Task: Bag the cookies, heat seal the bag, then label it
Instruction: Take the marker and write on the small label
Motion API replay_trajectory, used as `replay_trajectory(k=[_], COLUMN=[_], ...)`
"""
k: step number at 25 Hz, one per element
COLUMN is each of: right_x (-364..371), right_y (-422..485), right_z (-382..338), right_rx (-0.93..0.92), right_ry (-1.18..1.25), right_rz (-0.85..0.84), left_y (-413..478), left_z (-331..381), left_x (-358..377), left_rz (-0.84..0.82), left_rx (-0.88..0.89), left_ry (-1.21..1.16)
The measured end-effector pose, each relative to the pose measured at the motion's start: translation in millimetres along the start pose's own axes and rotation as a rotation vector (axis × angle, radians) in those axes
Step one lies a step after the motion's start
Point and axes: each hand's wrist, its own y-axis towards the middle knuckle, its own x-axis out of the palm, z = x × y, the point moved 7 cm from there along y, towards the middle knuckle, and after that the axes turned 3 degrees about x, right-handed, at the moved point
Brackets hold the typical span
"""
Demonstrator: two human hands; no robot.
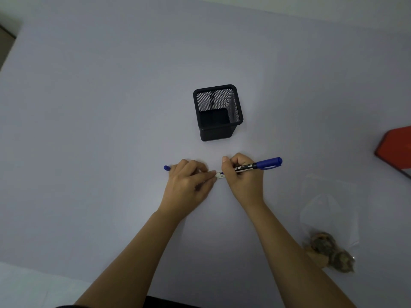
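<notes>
Pen holder [219,112] black mesh; marker [258,166] blue w/ black barrel; table [89,107] pale lilac-grey; box [398,150] red; cookies [331,252] brown.

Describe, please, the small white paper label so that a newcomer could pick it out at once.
On the pale lilac table, look nearer than the black square mesh pen holder, where two hands meet. The small white paper label lies between them, held by the left hand while the right hand sets a blue marker on it. It alone is a white strip.
</notes>
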Motion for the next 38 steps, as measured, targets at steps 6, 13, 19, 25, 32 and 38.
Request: replay_trajectory(k=[6,13,19,25,32,38], right_x=[-0.5,-1.2,0.4,-0.2,0.9,-0.9], right_y=[-0.5,0.6,0.4,-0.8,-2.1,-6.9], right_z=[-1.2,-0.2,-0.5,0.6,2.2,-5.3], right_rx=[-0.003,0.003,-0.004,-0.028,-0.06,-0.206], right_ry=[-0.024,-0.001,-0.007,0.026,0.017,-0.09], right_rz=[0.001,0.008,-0.012,0.014,0.019,0.096], left_y=[0.1,3.5,2.3,3.2,3.0,2.6], left_z=[1.0,-4.6,-7.5,-5.6,-4.6,-5.3], left_x=[-2.2,-1.1,1.2,-1.6,-2.0,-1.9], left_rz=[0.014,0.012,-0.038,0.022,0.023,0.023], left_rx=[-0.016,-0.086,-0.146,-0.12,-0.107,-0.103], left_ry=[0.0,-0.068,-0.053,-0.089,-0.092,-0.091])
